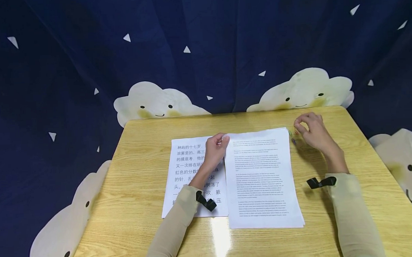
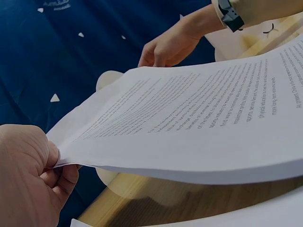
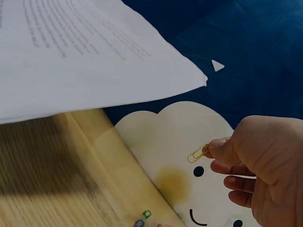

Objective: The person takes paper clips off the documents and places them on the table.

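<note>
My left hand (image 1: pixel 216 150) pinches the top left corner of a few stacked printed sheets (image 1: pixel 262 168) between thumb and fingers. In the left wrist view that corner is raised, with a shadowed gap under the sheets' near edge. My right hand (image 1: pixel 314 134) is up beyond the sheets' top right corner. Between its thumb and index finger it pinches one end of a yellow paper clip (image 3: pixel 197 153); its other fingers are loosely curled. The clip is apart from the paper in the right wrist view.
Left of the sheets lies another page (image 1: pixel 180 174) with large Chinese print, partly under my left forearm. A green paper clip (image 3: pixel 147 214) and a blue paper clip (image 3: pixel 139 222) lie on the wooden table (image 1: pixel 132 176), by a small red item. A dark blue curtain (image 1: pixel 224 67) hangs behind.
</note>
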Available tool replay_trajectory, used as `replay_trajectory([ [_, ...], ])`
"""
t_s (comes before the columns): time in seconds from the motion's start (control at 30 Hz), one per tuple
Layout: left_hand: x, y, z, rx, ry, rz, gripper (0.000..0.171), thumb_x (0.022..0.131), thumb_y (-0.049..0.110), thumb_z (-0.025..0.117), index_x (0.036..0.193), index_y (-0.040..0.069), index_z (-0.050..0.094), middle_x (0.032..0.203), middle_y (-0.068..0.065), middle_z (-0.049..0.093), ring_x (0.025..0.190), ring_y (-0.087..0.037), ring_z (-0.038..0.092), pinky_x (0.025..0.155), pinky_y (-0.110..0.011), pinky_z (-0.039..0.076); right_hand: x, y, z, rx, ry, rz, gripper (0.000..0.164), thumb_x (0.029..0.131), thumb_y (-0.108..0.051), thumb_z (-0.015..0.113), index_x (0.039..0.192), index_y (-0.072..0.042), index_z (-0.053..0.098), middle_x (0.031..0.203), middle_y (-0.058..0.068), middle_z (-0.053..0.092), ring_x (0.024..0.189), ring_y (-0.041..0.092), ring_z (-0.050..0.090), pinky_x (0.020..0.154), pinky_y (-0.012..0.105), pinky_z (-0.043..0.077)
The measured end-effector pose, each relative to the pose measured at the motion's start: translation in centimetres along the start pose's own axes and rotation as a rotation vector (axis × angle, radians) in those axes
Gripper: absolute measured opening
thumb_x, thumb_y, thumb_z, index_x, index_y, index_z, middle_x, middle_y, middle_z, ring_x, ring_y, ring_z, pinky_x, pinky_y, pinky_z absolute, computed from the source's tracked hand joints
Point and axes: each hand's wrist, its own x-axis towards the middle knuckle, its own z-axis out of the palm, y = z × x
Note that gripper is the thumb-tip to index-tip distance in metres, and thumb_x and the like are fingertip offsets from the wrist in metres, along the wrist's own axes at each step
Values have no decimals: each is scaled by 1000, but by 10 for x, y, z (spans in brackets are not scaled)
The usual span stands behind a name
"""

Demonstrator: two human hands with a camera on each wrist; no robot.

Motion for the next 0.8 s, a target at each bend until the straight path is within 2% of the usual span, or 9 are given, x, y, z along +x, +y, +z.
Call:
replay_trajectory([
  [0.3,1,0,-1,-2,8,7,24,107,20,61,119,4,75,92,-7,75,70,-11,67,62,-22,55,1,16,6,-22,-18,-19,21,108,-6,55,91,4,63,124,32,53,122,53,35,97,66,27],
  [0.8,1,0,-1,-2,13,-13,25,107,22,61,120,4,74,93,-7,74,71,-13,67,62,-23,55,-1,38,9,-75,-75,8,14,107,-5,56,97,3,62,116,33,53,116,51,39,95,63,25],
])
